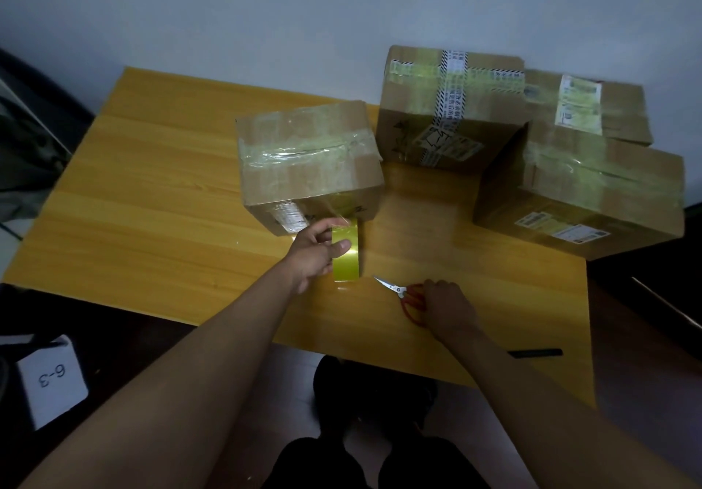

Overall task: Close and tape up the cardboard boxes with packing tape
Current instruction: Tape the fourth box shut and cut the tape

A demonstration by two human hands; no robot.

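A closed cardboard box (304, 154) with clear tape across its top stands on the middle of the wooden table (152, 192). Just in front of it my left hand (317, 256) grips a roll of yellowish packing tape (346, 258). A clear strip runs from the roll up onto the box's front face. To the right, my right hand (448, 308) rests on the red handles of a pair of scissors (399, 293) lying on the table. Their blades point left, and my fingers hide most of the handles.
Three more taped boxes stand at the back right: one with printed tape (448, 108), a flat one behind (592, 108) and a large one (585, 199) near the right edge. A black pen (535, 353) lies at the front edge. A "6-3" card (53, 378) sits lower left.
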